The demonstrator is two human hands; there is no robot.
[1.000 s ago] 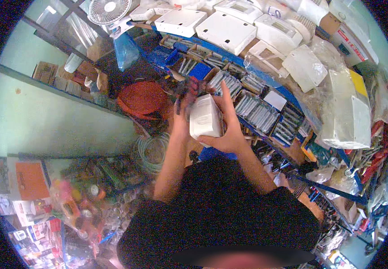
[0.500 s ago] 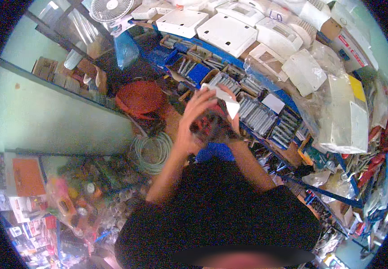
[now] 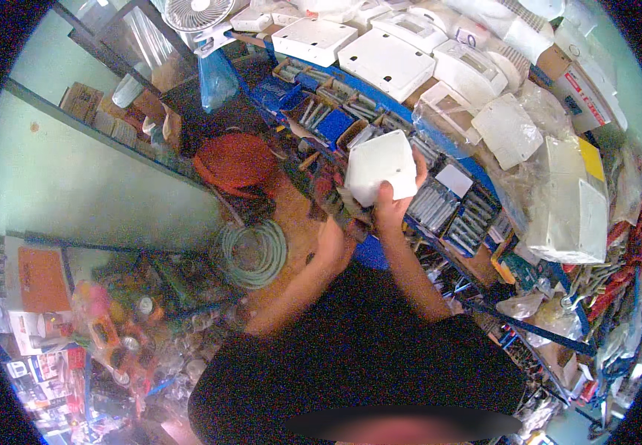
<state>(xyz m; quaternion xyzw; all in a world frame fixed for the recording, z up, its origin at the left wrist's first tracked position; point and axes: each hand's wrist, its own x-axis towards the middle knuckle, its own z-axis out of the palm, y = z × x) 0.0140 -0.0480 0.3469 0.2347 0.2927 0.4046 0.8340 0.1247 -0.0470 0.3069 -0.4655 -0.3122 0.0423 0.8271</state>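
A white square plastic box (image 3: 382, 167), like an electrical enclosure, is held up in front of me with its broad face toward the camera. My right hand (image 3: 393, 209) grips its lower right side, the thumb on the front face and the fingers behind the edge. My left hand (image 3: 336, 239) is lower and to the left, apart from the box's face; its fingers are smeared and partly hidden. Dark and reddish clutter shows just past that hand, too blurred to name.
Bins of metal strips (image 3: 433, 202) line the blue-edged shelf ahead. White housings (image 3: 387, 61) crowd the level above. A red tub (image 3: 235, 163) and a coiled pale hose (image 3: 252, 254) lie to the left. Bagged goods (image 3: 569, 200) bulge at the right.
The white box has turned from a narrow tilted side to its broad face. My left hand has come off it and dropped lower; my right hand still holds it.
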